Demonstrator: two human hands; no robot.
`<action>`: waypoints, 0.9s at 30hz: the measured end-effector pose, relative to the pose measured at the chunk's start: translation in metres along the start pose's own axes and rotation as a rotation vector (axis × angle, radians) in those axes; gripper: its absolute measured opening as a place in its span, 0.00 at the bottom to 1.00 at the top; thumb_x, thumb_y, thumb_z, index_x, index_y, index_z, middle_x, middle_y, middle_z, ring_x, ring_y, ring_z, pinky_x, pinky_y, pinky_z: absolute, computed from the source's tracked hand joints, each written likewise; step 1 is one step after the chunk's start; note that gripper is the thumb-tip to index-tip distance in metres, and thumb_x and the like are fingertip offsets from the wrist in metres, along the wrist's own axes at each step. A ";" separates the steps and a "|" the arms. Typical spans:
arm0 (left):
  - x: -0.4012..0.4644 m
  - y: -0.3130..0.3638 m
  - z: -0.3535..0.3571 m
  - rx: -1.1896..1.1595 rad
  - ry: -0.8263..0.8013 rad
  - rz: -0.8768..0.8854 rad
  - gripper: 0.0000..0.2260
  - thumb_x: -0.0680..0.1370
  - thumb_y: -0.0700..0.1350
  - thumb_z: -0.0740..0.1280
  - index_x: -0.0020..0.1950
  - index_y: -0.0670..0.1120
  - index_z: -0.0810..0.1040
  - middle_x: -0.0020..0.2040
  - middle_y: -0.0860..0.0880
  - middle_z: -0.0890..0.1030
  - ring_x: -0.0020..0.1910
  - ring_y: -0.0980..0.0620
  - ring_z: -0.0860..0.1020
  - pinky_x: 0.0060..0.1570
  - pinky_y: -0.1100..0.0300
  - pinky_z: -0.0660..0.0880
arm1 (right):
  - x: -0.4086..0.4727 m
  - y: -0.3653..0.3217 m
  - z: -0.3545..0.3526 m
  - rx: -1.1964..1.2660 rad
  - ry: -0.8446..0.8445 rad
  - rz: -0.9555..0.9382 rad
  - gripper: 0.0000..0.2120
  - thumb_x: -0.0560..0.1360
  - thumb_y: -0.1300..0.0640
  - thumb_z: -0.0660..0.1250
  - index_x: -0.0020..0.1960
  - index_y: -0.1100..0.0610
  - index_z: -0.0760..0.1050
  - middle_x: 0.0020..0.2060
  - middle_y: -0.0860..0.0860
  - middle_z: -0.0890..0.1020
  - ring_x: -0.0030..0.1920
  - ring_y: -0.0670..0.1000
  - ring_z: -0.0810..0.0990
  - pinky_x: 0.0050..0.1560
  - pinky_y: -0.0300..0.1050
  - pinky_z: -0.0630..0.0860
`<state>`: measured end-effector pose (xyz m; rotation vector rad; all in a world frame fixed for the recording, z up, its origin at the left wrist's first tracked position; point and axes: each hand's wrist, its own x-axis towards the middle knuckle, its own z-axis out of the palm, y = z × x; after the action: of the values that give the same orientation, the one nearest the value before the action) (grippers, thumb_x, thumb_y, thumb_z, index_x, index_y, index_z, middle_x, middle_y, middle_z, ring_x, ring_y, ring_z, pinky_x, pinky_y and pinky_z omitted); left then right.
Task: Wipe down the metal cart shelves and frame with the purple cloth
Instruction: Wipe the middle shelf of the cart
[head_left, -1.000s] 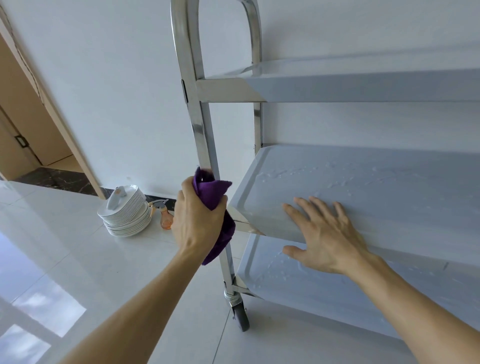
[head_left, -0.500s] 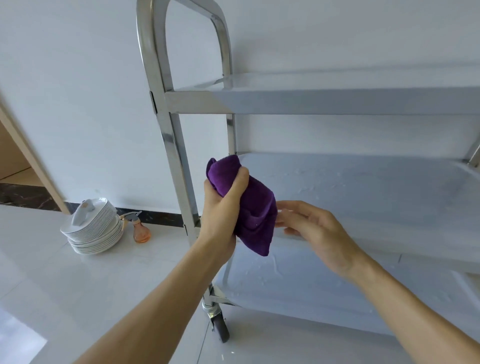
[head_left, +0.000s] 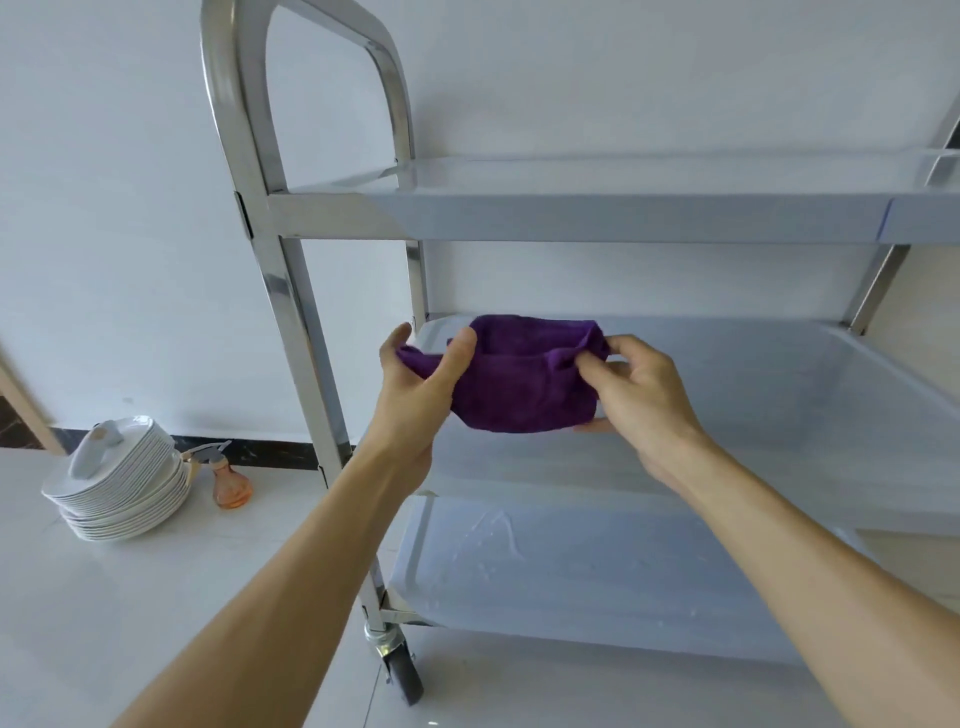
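Plates (head_left: 122, 480) stacked on floor, far left. Left hand (head_left: 415, 384) pinched purple cloth (head_left: 524, 382) at its left end; right hand (head_left: 636, 397) pinched the right end. Cloth held stretched above the cart's middle shelf (head_left: 779, 395).

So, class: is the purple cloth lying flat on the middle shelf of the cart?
No: the purple cloth is held up between the left hand and right hand, in front of the middle shelf.
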<state>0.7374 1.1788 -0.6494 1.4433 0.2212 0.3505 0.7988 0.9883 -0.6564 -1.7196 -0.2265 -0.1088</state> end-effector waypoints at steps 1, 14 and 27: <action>0.002 -0.002 -0.005 0.086 0.015 -0.011 0.38 0.73 0.59 0.73 0.77 0.56 0.56 0.62 0.47 0.78 0.59 0.49 0.79 0.68 0.47 0.71 | 0.008 0.001 -0.004 -0.186 0.060 -0.022 0.05 0.76 0.49 0.69 0.48 0.50 0.79 0.41 0.50 0.85 0.43 0.50 0.84 0.40 0.45 0.79; 0.001 -0.024 -0.018 1.048 -0.147 0.269 0.06 0.76 0.46 0.72 0.52 0.47 0.80 0.44 0.51 0.80 0.43 0.50 0.77 0.38 0.65 0.72 | 0.029 0.028 -0.031 -0.297 -0.034 0.112 0.03 0.74 0.56 0.68 0.47 0.54 0.78 0.44 0.56 0.85 0.48 0.59 0.84 0.58 0.59 0.79; -0.025 -0.036 -0.016 1.177 -0.721 0.853 0.13 0.75 0.39 0.70 0.56 0.53 0.79 0.50 0.59 0.78 0.47 0.60 0.74 0.50 0.68 0.71 | 0.028 0.015 -0.091 -0.802 -0.335 0.183 0.11 0.71 0.56 0.71 0.53 0.52 0.79 0.55 0.48 0.80 0.58 0.49 0.76 0.59 0.48 0.72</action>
<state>0.7120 1.1811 -0.6885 2.6897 -0.9661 0.3605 0.8344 0.8990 -0.6511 -2.5476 -0.2921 0.2626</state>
